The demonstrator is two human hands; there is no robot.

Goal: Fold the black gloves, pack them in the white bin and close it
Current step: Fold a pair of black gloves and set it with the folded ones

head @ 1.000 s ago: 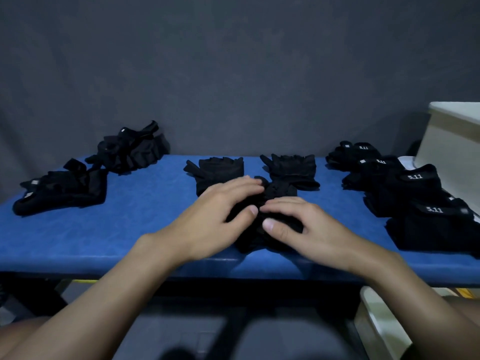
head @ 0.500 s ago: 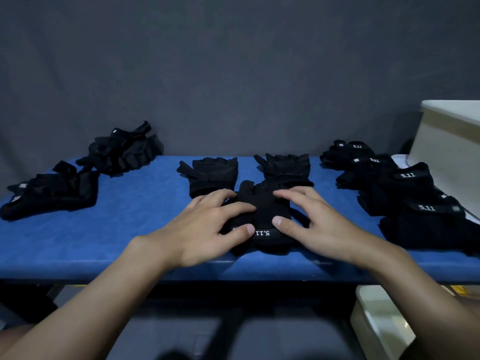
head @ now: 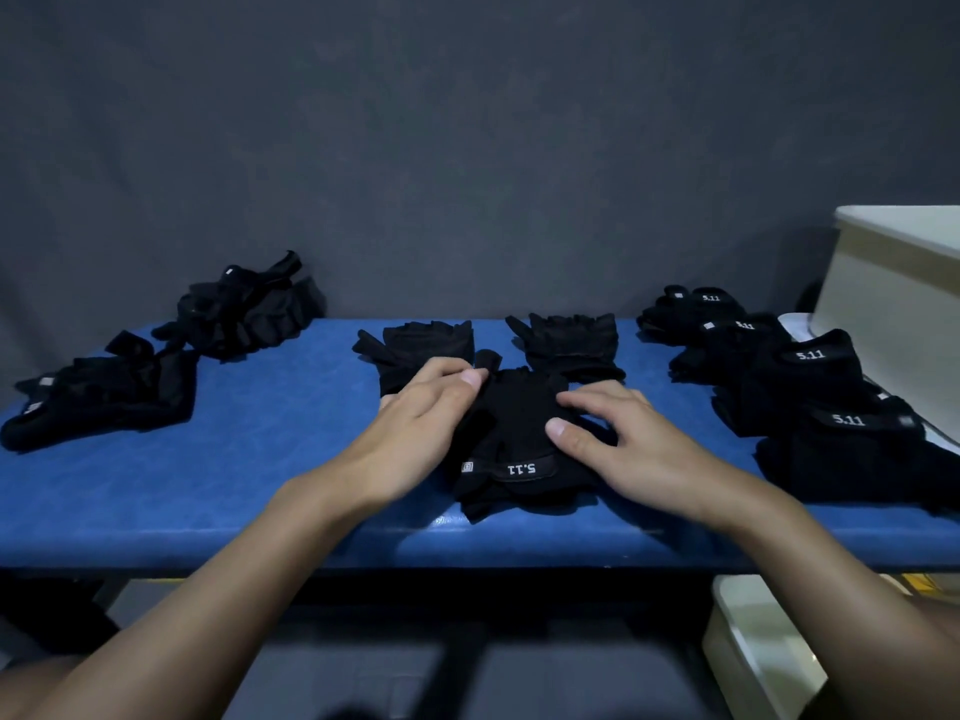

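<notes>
A black glove (head: 519, 439) with a white "5.11" wrist label lies flat near the front edge of the blue table (head: 260, 459). My left hand (head: 415, 433) is at its far left corner, thumb and fingertips pinching the edge there. My right hand (head: 623, 444) presses flat on the glove's right half with straight fingers. Two more black gloves (head: 421, 345) (head: 571, 340) lie just behind it. The white bin (head: 893, 304) stands at the table's right end.
Several folded gloves (head: 810, 376) are stacked along the right side, next to the bin. Two loose heaps of gloves (head: 244, 314) (head: 104, 402) sit at the left. Another white container (head: 753, 657) stands below the table's front right corner. A dark wall closes the back.
The glove now lies flatter with its label showing fully. My left hand slid from the glove's middle to its far left corner; my right hand stays pressed on the right half.
</notes>
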